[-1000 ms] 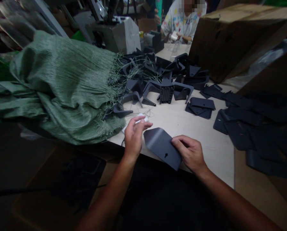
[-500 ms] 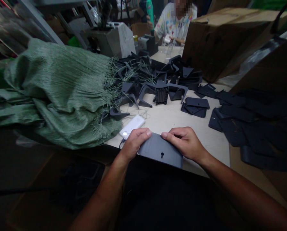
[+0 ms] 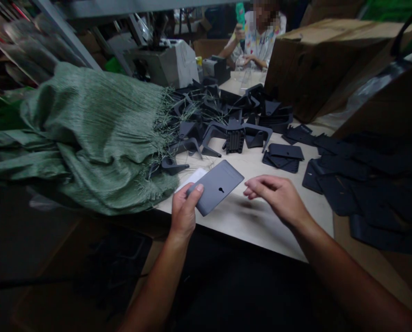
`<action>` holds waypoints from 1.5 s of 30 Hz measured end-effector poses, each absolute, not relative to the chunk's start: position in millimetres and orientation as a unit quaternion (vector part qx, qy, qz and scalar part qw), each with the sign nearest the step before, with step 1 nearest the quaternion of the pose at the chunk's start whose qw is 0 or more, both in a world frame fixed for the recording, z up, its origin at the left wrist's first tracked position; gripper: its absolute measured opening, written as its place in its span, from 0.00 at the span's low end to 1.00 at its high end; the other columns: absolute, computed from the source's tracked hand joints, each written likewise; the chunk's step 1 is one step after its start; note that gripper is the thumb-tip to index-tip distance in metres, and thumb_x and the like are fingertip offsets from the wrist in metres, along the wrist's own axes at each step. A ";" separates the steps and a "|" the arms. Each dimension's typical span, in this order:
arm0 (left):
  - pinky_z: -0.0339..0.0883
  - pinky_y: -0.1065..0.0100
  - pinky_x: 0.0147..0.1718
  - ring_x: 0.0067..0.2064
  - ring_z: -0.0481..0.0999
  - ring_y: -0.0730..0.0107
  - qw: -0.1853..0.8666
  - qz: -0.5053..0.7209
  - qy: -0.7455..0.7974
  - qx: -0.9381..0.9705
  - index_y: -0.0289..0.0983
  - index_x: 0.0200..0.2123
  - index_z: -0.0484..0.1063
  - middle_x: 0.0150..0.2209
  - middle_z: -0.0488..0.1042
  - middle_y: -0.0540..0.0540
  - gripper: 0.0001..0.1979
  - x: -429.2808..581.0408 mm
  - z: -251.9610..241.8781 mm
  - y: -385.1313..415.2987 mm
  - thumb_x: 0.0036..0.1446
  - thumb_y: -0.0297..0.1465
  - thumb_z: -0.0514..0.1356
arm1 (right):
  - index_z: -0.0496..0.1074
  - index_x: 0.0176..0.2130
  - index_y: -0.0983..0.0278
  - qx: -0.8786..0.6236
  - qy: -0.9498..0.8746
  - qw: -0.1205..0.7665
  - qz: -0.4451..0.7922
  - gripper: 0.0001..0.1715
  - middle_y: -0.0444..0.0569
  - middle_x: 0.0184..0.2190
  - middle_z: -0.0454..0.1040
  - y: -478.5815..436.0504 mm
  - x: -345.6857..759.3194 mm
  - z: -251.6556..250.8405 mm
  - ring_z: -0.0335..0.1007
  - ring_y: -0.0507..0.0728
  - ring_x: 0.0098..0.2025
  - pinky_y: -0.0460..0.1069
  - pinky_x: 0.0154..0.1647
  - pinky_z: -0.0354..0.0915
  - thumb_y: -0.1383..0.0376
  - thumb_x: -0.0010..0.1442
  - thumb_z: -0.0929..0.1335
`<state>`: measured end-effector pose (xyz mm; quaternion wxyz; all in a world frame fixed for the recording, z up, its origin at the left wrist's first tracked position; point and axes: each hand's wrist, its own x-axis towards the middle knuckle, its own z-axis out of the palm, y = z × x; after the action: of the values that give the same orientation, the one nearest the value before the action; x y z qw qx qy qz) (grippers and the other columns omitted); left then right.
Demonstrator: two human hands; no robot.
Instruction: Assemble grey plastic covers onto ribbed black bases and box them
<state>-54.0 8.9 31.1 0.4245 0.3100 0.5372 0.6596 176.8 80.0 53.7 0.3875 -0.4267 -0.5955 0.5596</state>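
My left hand (image 3: 185, 207) grips a flat dark grey plastic plate (image 3: 220, 177) by its lower left corner, thumb on top. The plate has rounded corners and a keyhole-shaped slot, and it is held tilted above the table edge. To its right, my right hand (image 3: 275, 196) hovers apart from the plate, fingers loosely curled and holding nothing that I can see. A white power bank (image 3: 195, 176) lies partly hidden behind the plate and my left hand.
Dark plastic brackets (image 3: 233, 133) are heaped at the table's middle. A green woven sack (image 3: 102, 138) lies left. Several dark plates (image 3: 358, 180) pile up right, near a small stack (image 3: 284, 157). Beyond a cardboard box (image 3: 316, 64), a person (image 3: 259, 39) holds a green tool (image 3: 240, 16).
My right hand has let go of the plate and moved slightly away to the right. The plate, now in my left hand only, has been raised and turned.
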 end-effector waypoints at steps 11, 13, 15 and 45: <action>0.62 0.69 0.29 0.28 0.69 0.68 0.501 0.616 0.507 0.336 0.37 0.29 0.78 0.25 0.72 0.49 0.19 -53.1 31.5 0.5 0.59 0.48 0.66 | 0.82 0.37 0.67 -0.311 -0.473 0.326 0.757 0.24 0.51 0.32 0.82 41.0 139.7 36.2 0.79 0.56 0.32 0.51 0.40 0.75 0.48 0.57 0.79; 0.68 0.66 0.34 0.33 0.76 0.62 0.552 0.610 0.486 0.297 0.37 0.33 0.81 0.29 0.78 0.45 0.22 -56.2 32.9 0.8 0.58 0.51 0.64 | 0.82 0.39 0.66 -0.298 -0.538 0.294 0.732 0.22 0.50 0.33 0.83 40.0 145.6 40.5 0.79 0.57 0.35 0.51 0.41 0.74 0.49 0.60 0.77; 0.71 0.65 0.37 0.36 0.80 0.58 0.593 0.596 0.474 0.261 0.36 0.35 0.82 0.31 0.81 0.42 0.24 -55.9 33.6 2.2 0.57 0.53 0.63 | 0.82 0.40 0.65 -0.300 -0.622 0.268 0.672 0.18 0.49 0.34 0.83 38.0 151.8 43.3 0.78 0.58 0.35 0.50 0.39 0.73 0.52 0.63 0.75; 0.70 0.55 0.55 0.44 0.84 0.55 0.623 0.659 0.397 0.142 0.38 0.30 0.71 0.32 0.85 0.39 0.06 11.3 37.5 8.5 0.57 0.34 0.59 | 0.78 0.39 0.64 -0.300 -0.574 0.329 0.687 0.17 0.44 0.32 0.74 11.7 150.3 31.2 0.66 0.54 0.33 0.47 0.36 0.64 0.53 0.61 0.77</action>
<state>11.3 8.5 37.5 0.6226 0.1422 0.3965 0.6594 150.3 11.7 31.2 0.3286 -0.3002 -0.5743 0.6870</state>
